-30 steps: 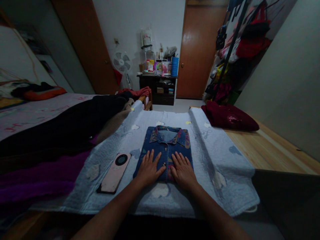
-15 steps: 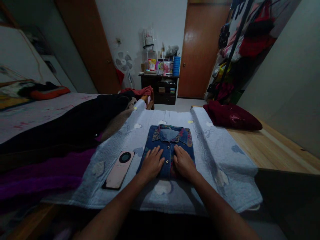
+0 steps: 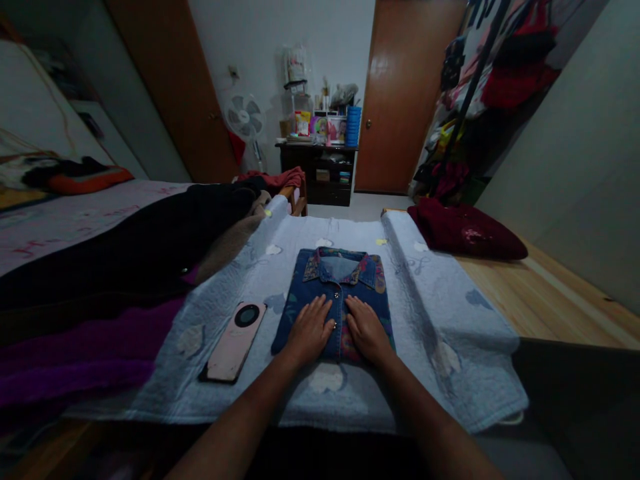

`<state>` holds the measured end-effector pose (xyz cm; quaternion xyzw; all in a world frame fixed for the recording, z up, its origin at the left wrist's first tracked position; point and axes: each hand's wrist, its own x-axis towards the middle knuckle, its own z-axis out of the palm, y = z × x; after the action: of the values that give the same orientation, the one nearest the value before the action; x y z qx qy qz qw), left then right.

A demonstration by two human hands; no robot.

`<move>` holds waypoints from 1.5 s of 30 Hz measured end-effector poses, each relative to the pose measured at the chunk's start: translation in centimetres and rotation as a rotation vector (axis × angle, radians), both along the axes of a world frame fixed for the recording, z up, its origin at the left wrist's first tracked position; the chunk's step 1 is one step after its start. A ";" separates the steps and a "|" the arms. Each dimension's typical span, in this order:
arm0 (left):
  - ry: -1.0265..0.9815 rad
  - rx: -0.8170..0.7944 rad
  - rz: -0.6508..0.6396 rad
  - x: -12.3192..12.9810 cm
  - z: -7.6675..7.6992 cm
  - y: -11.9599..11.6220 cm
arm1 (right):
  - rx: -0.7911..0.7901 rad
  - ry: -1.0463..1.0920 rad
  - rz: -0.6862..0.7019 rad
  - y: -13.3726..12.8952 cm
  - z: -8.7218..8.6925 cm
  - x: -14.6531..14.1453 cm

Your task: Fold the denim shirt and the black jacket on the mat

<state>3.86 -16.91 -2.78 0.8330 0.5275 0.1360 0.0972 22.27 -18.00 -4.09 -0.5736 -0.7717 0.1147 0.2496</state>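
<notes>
A folded blue denim shirt (image 3: 295, 293) with a patterned collar lies face up, collar away from me, on a light blue quilted cloth (image 3: 330, 407). My left hand (image 3: 311, 328) rests flat on the left half of its front, fingers stretched and thumb beside the button strip. On the right half lies my right hand (image 3: 367, 328), palm down with its fingers extended. Neither hand grips anything. A pink phone (image 3: 234, 343) with a round black camera ring lies on the cloth to the left of the shirt.
Dark clothes (image 3: 125, 240) and a purple fabric (image 3: 90, 347) spread along the left. At right, a folded maroon garment (image 3: 467, 230) sits on a wooden surface (image 3: 560, 307). Farther back stand a white fan (image 3: 246, 117) and a dark cabinet (image 3: 317, 173).
My left hand has shifted slightly right, toward the button strip, and my right hand slightly down the shirt front. The shirt stays in place, and the view has tilted a little.
</notes>
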 end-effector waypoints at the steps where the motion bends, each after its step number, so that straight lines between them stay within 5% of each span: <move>1: -0.017 -0.004 0.007 0.1 0.2 0.1 | 0.009 0.057 0.000 0.1 -0.3 0.3; 8: -0.359 0.015 -0.086 2.2 1.8 1.2 | -0.003 0.232 0.023 0.5 -1.4 1.3; 17: -0.548 -0.026 -0.116 3.5 1.1 0.9 | 0.005 0.220 0.045 0.5 -1.5 1.2; 37: -0.527 0.019 -0.080 3.4 0.4 0.9 | -0.037 0.243 0.053 0.4 -0.5 1.0; 45: -0.258 0.046 0.082 3.4 0.0 0.6 | 0.023 0.260 0.003 0.3 -0.8 0.8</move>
<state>7.27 -16.30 -2.76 0.7884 0.5408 0.2578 0.1396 23.06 -17.67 -4.91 -0.5499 -0.7350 0.1797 0.3537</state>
